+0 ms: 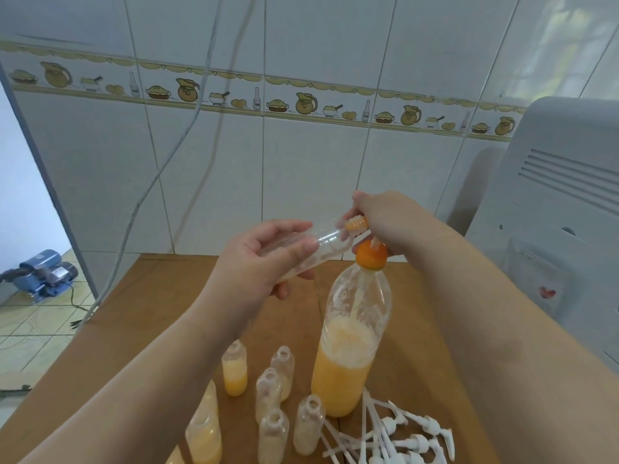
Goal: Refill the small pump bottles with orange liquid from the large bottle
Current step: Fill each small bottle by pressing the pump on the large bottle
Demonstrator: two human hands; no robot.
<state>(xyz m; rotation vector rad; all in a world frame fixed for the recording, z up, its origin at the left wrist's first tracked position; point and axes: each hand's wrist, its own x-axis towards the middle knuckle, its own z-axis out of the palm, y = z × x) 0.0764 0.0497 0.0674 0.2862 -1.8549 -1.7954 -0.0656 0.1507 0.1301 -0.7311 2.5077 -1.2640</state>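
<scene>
Wooden table [160, 316] against a white tiled wall [301, 162]; landmark item: large bottle [348, 349], upright, roughly half full of orange liquid, orange pump cap [371, 256] on top. Just above and left of it, one small clear bottle [321, 242], nearly empty, lies tilted, mouth toward the pump. Left hand [268, 259] grips its body; right hand [385, 222] is curled around the mouth and pump spout, exact pinch unclear. In front and left of the large bottle: uncapped small bottles [271, 393], some part-filled. In front and right: loose white pump heads [402, 430]. Right of it, off the table: a white appliance [562, 212]. Risk, judged: a misaligned mouth would spill liquid; a lowered forearm could topple the crowded small bottles. Open room lies behind and left, toward the table edge.
</scene>
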